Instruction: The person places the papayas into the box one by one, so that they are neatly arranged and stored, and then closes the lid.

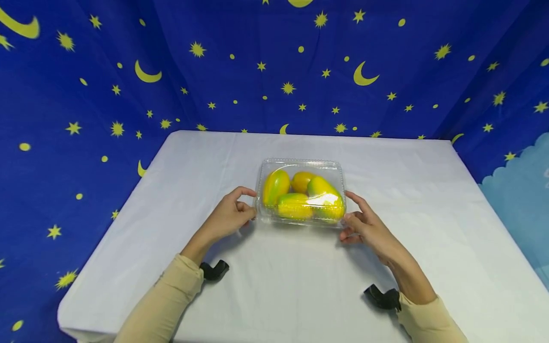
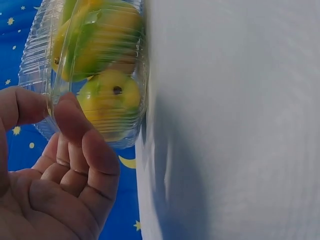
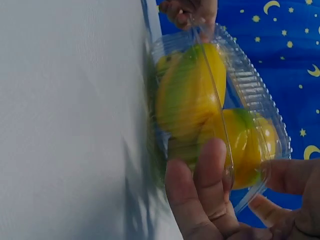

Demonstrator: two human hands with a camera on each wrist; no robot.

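A clear plastic clamshell box (image 1: 302,164) sits over the far middle of the table in the head view, its lid down. Inside lie several yellow-green mangoes (image 1: 276,187). My left hand (image 1: 231,213) pinches the box's left rim between thumb and forefinger. On the opposite side, my right hand (image 1: 369,226) grips the right rim, thumb near the front corner. The left wrist view shows the box's ribbed side wall (image 2: 131,107) beside the curled fingers (image 2: 102,152). In the right wrist view, two fingertips (image 3: 210,155) lie along the box's lower side.
A white cloth covers the table (image 1: 274,286). Behind it hangs a blue curtain (image 1: 240,28) with yellow moons and stars. Black curved pieces (image 1: 216,270) are worn at both wrists, next to the beige sleeves (image 1: 165,297).
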